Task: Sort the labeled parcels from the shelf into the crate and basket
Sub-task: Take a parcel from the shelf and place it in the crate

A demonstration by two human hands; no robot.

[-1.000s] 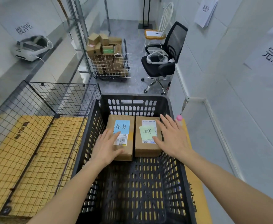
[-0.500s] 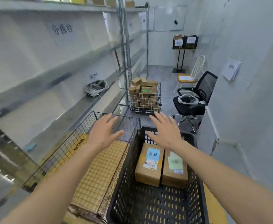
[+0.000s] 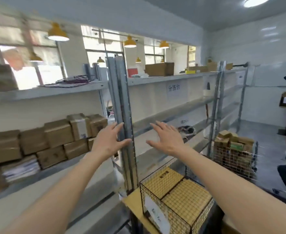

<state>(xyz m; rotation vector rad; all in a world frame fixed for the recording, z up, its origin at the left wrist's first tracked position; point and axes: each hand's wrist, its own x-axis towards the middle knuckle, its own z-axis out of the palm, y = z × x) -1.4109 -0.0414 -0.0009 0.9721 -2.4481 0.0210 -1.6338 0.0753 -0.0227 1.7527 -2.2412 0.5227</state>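
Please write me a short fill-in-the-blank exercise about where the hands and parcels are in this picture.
1. Both the left hand and the right hand hold ____.
2. The stacked cardboard parcels sit on the shelf to the ____ of the metal upright.
3. The wire basket contains ____ parcels.

Missing words: nothing; left; no
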